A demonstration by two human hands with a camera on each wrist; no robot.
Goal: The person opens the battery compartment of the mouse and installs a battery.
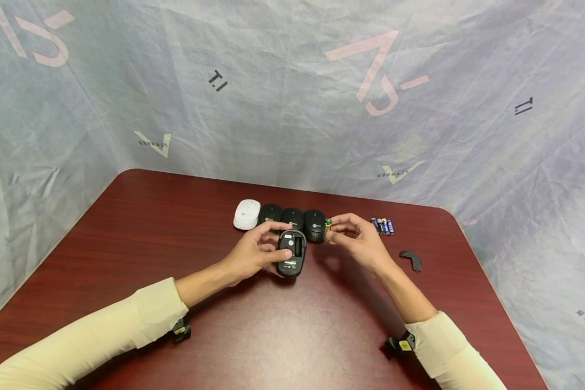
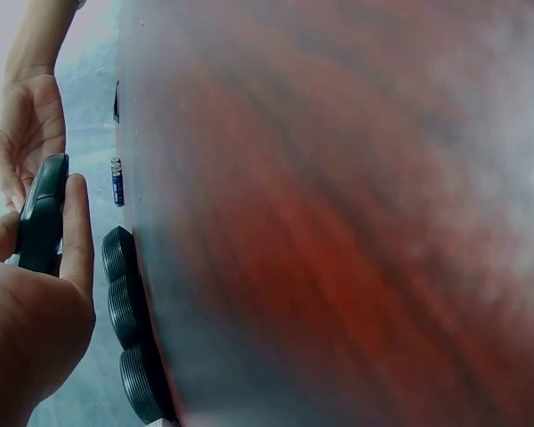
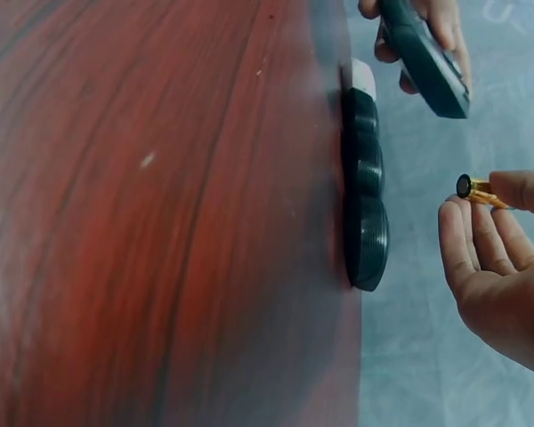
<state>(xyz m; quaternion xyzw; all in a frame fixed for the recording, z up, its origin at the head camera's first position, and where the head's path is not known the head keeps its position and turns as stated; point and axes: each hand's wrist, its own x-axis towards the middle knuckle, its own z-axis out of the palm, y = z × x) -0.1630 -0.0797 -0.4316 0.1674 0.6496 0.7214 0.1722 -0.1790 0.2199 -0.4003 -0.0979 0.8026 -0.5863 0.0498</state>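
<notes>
My left hand (image 1: 249, 253) grips a black computer mouse (image 1: 288, 266), its underside turned up toward the head camera and its battery slot uncovered. In the right wrist view the same mouse (image 3: 420, 60) is tilted above the table. Between thumb and fingers my right hand (image 1: 361, 241) pinches a gold-coloured battery (image 3: 482, 190), held apart from the mouse on its right. A dark curved battery cover (image 1: 412, 260) lies on the table to the right of my right hand.
Behind my hands stand a white mouse (image 1: 247, 214) and several black mice (image 1: 314, 223) in a row. Several blue batteries (image 1: 383, 226) lie to the right of them. The red-brown table (image 1: 175, 216) ends at a printed grey cloth (image 1: 273, 108).
</notes>
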